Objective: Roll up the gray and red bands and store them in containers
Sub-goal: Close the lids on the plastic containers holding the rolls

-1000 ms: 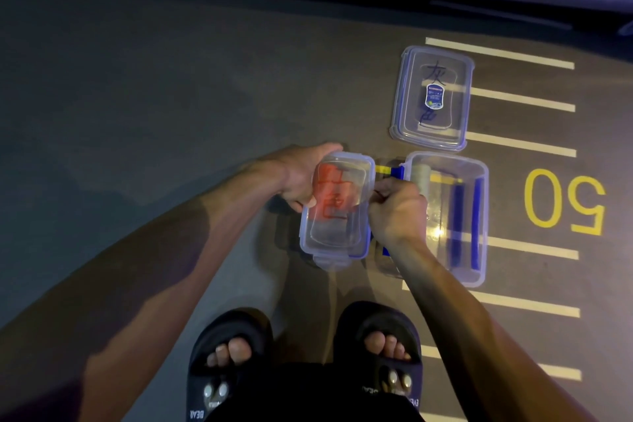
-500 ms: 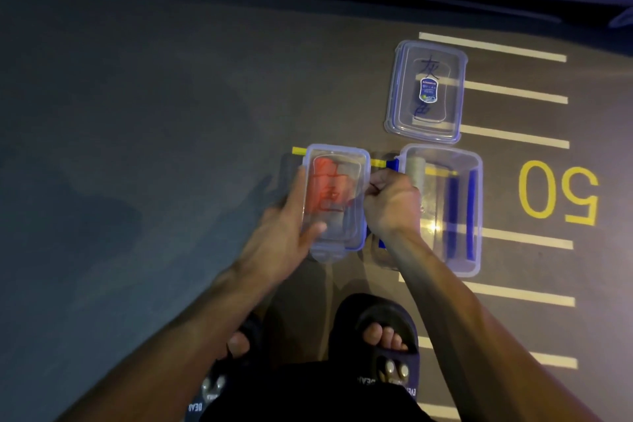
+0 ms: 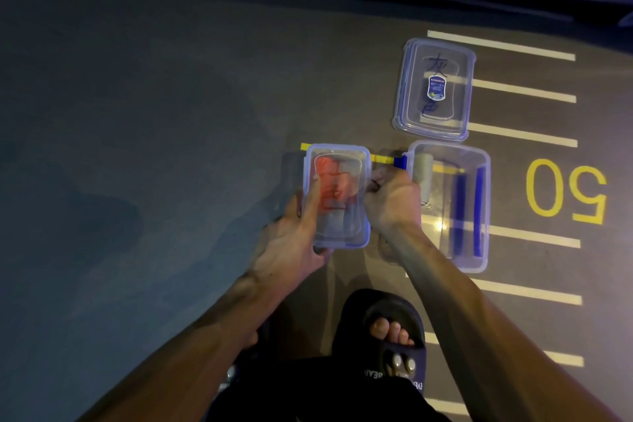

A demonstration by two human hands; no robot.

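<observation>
Two hands were on the clear rectangular plastic container with red writing on its lid [image 3: 337,193]. Left hand [image 3: 291,240] gripped its left and near edge, thumb on the lid. Right hand [image 3: 390,202] fingers were curled at its right edge, pinching something there; can't tell what. Just right of those fingers, a rolled gray band [image 3: 424,175] sat inside the open clear plastic container [image 3: 479,161] on the floor.

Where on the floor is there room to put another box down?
Plenty of bare floor left of the red-marked box. It's crowded on the right: the open box, the loose lid beyond it and both hands, left hand and right hand.
</observation>
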